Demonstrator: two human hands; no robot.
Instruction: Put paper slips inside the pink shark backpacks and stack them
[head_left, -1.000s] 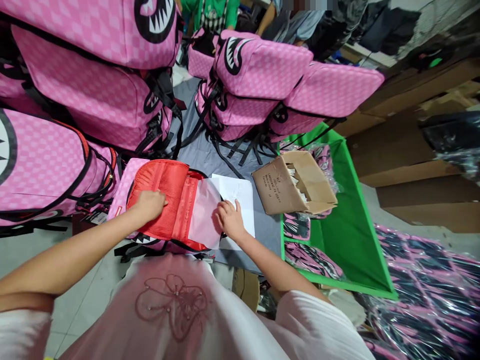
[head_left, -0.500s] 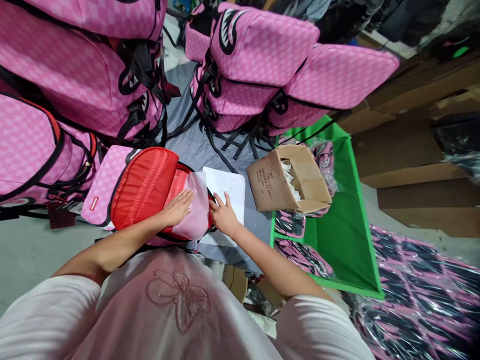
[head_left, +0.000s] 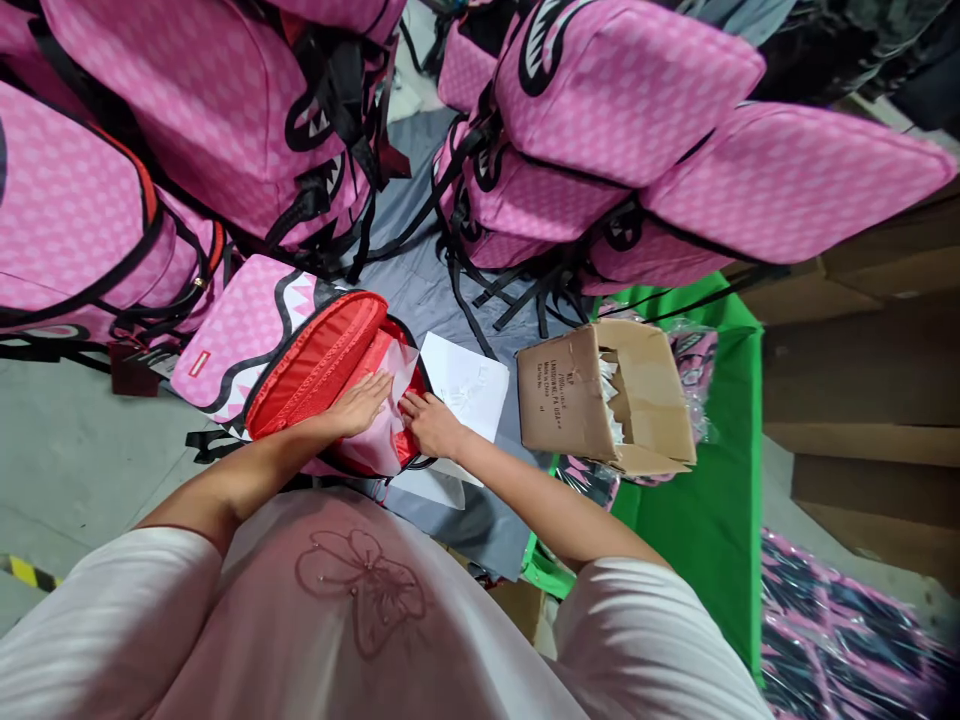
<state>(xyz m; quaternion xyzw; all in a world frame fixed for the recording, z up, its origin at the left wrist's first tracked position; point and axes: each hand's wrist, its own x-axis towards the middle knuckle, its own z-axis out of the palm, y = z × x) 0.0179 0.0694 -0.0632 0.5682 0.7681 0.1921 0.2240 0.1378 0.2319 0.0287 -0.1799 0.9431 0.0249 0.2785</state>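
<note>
A pink checkered backpack [head_left: 232, 345] with a shark-teeth border lies unzipped before me, its red lining [head_left: 319, 365] showing. Inside its mouth is a pale, thin, translucent sheet [head_left: 385, 447]. My left hand [head_left: 362, 404] rests flat on that sheet with the fingers stretched out. At the right side of the opening, my right hand [head_left: 433, 425] has its fingers bent over the rim, against the red lining and the sheet's edge; its fingertips are partly hidden. White paper [head_left: 474, 378] lies beneath the bag's right side.
Stacked pink backpacks [head_left: 630, 90] stand at the back, and more pink bags [head_left: 202, 110] crowd the left. To the right, an open cardboard box [head_left: 556, 400] sits by a green bin [head_left: 724, 480]. Plastic-wrapped pink and black items [head_left: 840, 630] lie at lower right.
My view has shifted, and the backpack's lid flap has tipped so the teeth border shows. My right hand's fingers have bent inward at the rim; my left hand stays flat on the sheet.
</note>
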